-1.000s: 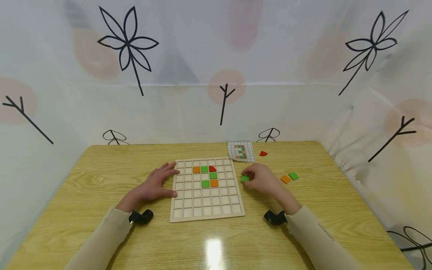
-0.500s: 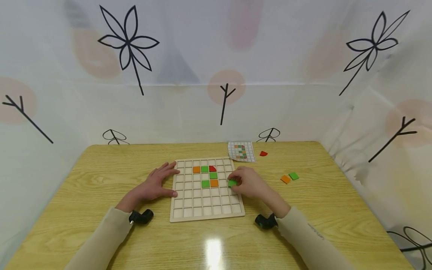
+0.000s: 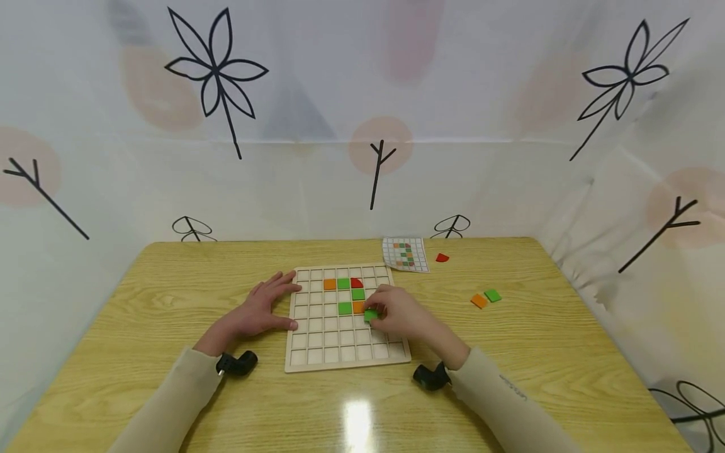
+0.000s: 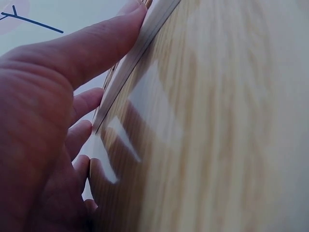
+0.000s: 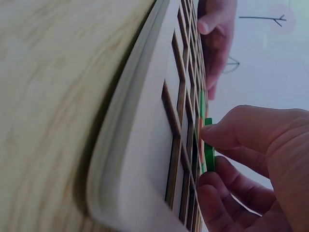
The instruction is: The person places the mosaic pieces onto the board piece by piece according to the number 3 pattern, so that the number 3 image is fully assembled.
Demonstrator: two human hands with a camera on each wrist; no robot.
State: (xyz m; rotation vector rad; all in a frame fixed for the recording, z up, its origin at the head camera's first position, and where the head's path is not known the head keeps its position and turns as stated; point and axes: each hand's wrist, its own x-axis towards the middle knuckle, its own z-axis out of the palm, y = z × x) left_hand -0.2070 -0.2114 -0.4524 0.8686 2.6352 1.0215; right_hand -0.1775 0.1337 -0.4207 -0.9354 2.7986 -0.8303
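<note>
A wooden grid board lies on the table, with orange, green and red tiles in several cells of its upper middle. My left hand rests at the board's left edge, fingers spread and thumb on the rim; the left wrist view shows the thumb against that edge. Over the right part of the board my right hand pinches a green square tile between thumb and fingers, just below and right of an orange tile. In the right wrist view, the held green tile is tilted above the cells.
Behind the board's upper right corner lies a paper card printed with a coloured grid. A red quarter-round tile is beside it. Farther right, an orange tile and a green tile lie on the wooden table.
My right hand has moved left from beside the board to above its right-hand cells, carrying the green tile. The left hand and the board have stayed in place.
</note>
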